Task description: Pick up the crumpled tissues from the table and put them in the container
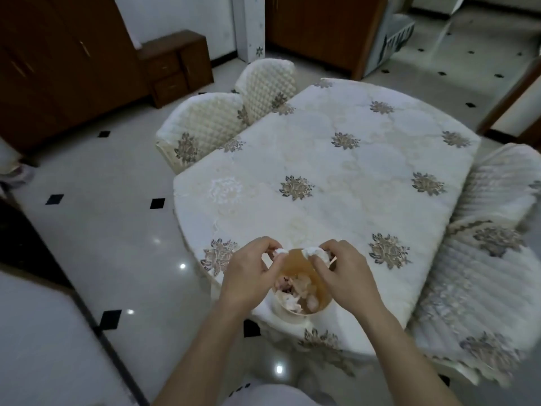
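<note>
A round tan container (320,291) stands near the front edge of the table (336,171), with several crumpled tissues (295,291) lying inside it. My left hand (248,273) hovers over the container's left rim, its fingers closed on a white crumpled tissue (279,252). My right hand (342,271) is over the right rim, pinching another white crumpled tissue (314,252). Both tissues hang just above the container's opening. The hands cover part of the rim.
The table wears a cream cloth with grey-gold flower motifs. Covered chairs stand at the far left (202,127), behind it (266,83) and on the right (483,273). Brown cabinets (175,65) line the back wall. The floor is glossy white tile.
</note>
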A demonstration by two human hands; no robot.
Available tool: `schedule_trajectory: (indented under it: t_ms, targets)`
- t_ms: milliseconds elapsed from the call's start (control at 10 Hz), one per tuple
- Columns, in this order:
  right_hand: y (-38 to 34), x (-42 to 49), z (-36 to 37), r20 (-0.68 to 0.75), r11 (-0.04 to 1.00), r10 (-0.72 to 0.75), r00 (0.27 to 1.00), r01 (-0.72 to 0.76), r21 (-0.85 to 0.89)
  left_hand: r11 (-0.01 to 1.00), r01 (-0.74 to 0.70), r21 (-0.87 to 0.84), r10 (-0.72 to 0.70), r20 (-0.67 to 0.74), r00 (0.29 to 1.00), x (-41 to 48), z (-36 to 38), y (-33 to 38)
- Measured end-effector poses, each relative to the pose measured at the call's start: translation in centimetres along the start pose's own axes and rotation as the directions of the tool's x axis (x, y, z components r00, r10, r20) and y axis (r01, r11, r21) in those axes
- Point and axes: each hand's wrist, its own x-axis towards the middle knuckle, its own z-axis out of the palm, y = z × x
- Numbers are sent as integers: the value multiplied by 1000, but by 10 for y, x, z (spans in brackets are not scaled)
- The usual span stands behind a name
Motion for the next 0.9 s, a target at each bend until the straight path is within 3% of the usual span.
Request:
schedule_trajectory:
  t_ms: [300, 500, 600, 700, 900]
  targets:
    - [3, 2, -12, -34, 997, -73, 997, 73, 11, 986, -77, 147, 78, 0, 997, -2, 16, 7]
    - [5, -2, -4, -11, 985, -107, 994, 104, -137, 935, -124, 332, 125, 19, 992, -3, 25, 4]
    - [15, -4, 3, 113, 956, -127, 985, 152, -249, 881, -130, 455, 57, 171, 984, -2, 27, 2]
    - [24, -4, 6, 144, 947, -140, 980, 175, -270, 853, -99, 512, -21, 224, 974, -5, 29, -3]
    - [23, 12, 12, 55, 926, -232, 971, 238, -294, 812, -77, 578, 25, 97, 995, 3, 23, -7]
